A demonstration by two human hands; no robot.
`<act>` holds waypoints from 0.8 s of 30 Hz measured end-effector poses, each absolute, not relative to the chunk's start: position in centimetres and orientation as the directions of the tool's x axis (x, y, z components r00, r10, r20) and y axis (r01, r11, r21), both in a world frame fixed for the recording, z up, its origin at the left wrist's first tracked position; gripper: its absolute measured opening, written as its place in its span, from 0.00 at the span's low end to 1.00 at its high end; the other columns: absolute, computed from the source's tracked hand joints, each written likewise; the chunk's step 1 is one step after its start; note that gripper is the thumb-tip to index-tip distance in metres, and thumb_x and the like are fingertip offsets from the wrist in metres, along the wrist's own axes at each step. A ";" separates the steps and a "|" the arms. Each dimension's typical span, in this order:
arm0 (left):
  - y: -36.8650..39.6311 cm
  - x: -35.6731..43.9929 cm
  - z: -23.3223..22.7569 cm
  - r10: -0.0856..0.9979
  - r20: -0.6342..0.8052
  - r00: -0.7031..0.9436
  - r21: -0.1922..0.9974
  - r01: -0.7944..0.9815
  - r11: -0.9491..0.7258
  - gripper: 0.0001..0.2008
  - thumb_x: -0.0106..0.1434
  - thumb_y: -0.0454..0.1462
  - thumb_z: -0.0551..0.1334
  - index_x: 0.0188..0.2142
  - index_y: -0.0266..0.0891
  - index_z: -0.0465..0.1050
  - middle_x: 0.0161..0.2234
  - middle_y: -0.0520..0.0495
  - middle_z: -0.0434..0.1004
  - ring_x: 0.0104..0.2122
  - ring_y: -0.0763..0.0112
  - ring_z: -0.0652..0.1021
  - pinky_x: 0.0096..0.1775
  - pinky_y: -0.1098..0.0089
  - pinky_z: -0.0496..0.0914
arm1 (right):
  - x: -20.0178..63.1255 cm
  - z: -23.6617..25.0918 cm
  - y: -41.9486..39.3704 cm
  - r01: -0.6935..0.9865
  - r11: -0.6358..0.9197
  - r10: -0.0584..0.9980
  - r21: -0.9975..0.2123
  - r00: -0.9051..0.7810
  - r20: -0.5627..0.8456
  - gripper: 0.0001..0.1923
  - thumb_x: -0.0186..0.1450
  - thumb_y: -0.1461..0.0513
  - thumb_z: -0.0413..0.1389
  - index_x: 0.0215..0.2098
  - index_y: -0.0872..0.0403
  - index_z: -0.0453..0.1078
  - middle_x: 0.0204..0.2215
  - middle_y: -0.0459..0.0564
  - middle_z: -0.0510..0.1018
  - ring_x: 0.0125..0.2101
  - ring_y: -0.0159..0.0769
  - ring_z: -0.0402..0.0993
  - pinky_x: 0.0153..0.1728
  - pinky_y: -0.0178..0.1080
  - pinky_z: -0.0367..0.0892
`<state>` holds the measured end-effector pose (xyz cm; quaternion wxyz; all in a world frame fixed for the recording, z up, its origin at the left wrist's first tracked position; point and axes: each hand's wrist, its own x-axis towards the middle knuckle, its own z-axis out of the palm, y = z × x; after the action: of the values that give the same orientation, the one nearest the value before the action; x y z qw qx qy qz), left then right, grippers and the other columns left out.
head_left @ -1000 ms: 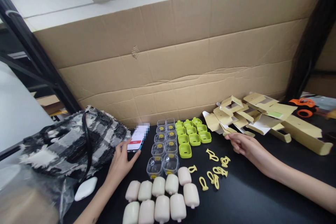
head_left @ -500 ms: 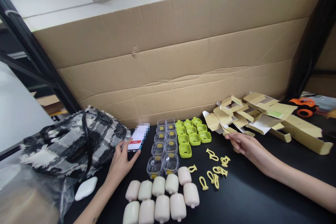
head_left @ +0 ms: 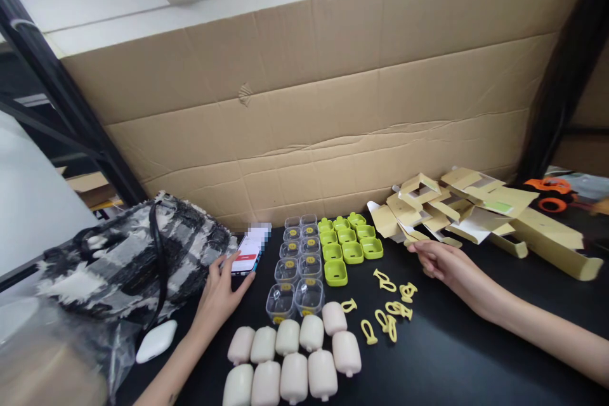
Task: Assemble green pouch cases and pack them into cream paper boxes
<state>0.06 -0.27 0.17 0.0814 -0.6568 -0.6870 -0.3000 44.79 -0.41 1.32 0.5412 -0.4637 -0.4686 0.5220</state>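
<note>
My left hand [head_left: 222,290] lies beside the near end of a phone [head_left: 251,246] with its fingers apart. Its index fingertip reaches the phone's left edge, and the thumb is by the lower right corner. On the right, my right hand [head_left: 442,264] has its fingers curled and pressed together at the front of a pile of unfolded cartons [head_left: 428,209]. The fingertips meet a carton's edge; whether they grip it is hidden. Nearby lie several small yellow looped straps [head_left: 392,309]. Lime-green square cups [head_left: 335,273] stand in rows between my hands.
Clear plastic cups [head_left: 309,295] with yellow stickers line up left of the green ones. Pale rounded containers [head_left: 294,375] fill the front. A ragged black-and-white bag [head_left: 128,260], a white case [head_left: 157,341] and an orange toy vehicle [head_left: 552,193] lie around. A cardboard sheet [head_left: 323,101] stands behind.
</note>
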 end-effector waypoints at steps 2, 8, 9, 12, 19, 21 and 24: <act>-0.3 0.1 0.2 0.851 0.510 -0.124 0.305 0.951 -0.044 0.30 0.59 0.52 0.54 0.55 0.37 0.63 0.51 0.36 0.61 0.55 0.43 0.68 0.53 0.47 0.66 | 44.7 1.4 -0.4 -0.129 0.026 1.000 -0.991 0.018 0.024 0.18 0.55 0.48 0.60 0.29 0.55 0.73 0.16 0.41 0.59 0.20 0.30 0.53 0.22 0.36 0.51; -0.2 0.0 0.1 0.842 0.525 -0.124 0.304 0.951 -0.050 0.28 0.58 0.51 0.55 0.54 0.39 0.64 0.50 0.38 0.62 0.54 0.45 0.69 0.53 0.47 0.66 | 44.7 1.7 -0.6 -0.120 0.035 0.999 -0.992 0.025 0.032 0.19 0.54 0.48 0.61 0.28 0.55 0.73 0.16 0.41 0.59 0.20 0.30 0.53 0.22 0.36 0.51; -0.2 0.0 0.1 0.841 0.526 -0.125 0.305 0.951 -0.049 0.28 0.58 0.51 0.56 0.54 0.40 0.64 0.50 0.38 0.62 0.54 0.45 0.70 0.53 0.47 0.66 | 44.7 1.7 -0.6 -0.119 0.036 0.999 -0.992 0.025 0.033 0.19 0.54 0.47 0.61 0.28 0.55 0.73 0.16 0.41 0.59 0.20 0.30 0.53 0.22 0.36 0.51; -0.2 -0.1 0.0 0.843 0.523 -0.125 0.304 0.952 -0.048 0.29 0.58 0.52 0.56 0.54 0.40 0.64 0.50 0.38 0.62 0.54 0.45 0.70 0.53 0.47 0.66 | 44.6 1.7 -0.6 -0.117 0.036 0.999 -0.992 0.022 0.033 0.19 0.54 0.47 0.60 0.28 0.55 0.73 0.16 0.41 0.59 0.20 0.30 0.53 0.22 0.36 0.51; -0.3 0.0 0.1 0.848 0.516 -0.122 0.300 0.953 -0.045 0.30 0.59 0.52 0.54 0.56 0.39 0.62 0.50 0.38 0.62 0.54 0.44 0.69 0.52 0.47 0.67 | 44.7 1.7 -0.6 -0.116 0.039 0.999 -0.992 0.024 0.036 0.18 0.55 0.48 0.60 0.28 0.55 0.73 0.16 0.41 0.59 0.20 0.30 0.53 0.21 0.36 0.51; -0.3 0.0 0.1 0.849 0.515 -0.119 0.298 0.953 -0.047 0.30 0.59 0.52 0.54 0.56 0.39 0.62 0.50 0.38 0.62 0.55 0.45 0.69 0.53 0.47 0.66 | 44.7 1.7 -0.6 -0.118 0.042 0.999 -0.992 0.026 0.039 0.18 0.55 0.48 0.60 0.28 0.55 0.73 0.16 0.41 0.59 0.20 0.30 0.53 0.21 0.36 0.51; -0.3 0.0 0.1 0.848 0.517 -0.115 0.294 0.954 -0.050 0.30 0.59 0.52 0.54 0.56 0.38 0.62 0.50 0.37 0.61 0.55 0.44 0.69 0.53 0.48 0.66 | 44.7 1.6 -0.6 -0.123 0.042 0.999 -0.992 0.027 0.039 0.18 0.54 0.48 0.60 0.28 0.56 0.73 0.16 0.41 0.59 0.20 0.30 0.53 0.22 0.36 0.51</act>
<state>-0.04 -0.28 0.10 0.0883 -0.6594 -0.6834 -0.3006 44.68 -0.57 1.64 0.5460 -0.4640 -0.4719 0.5137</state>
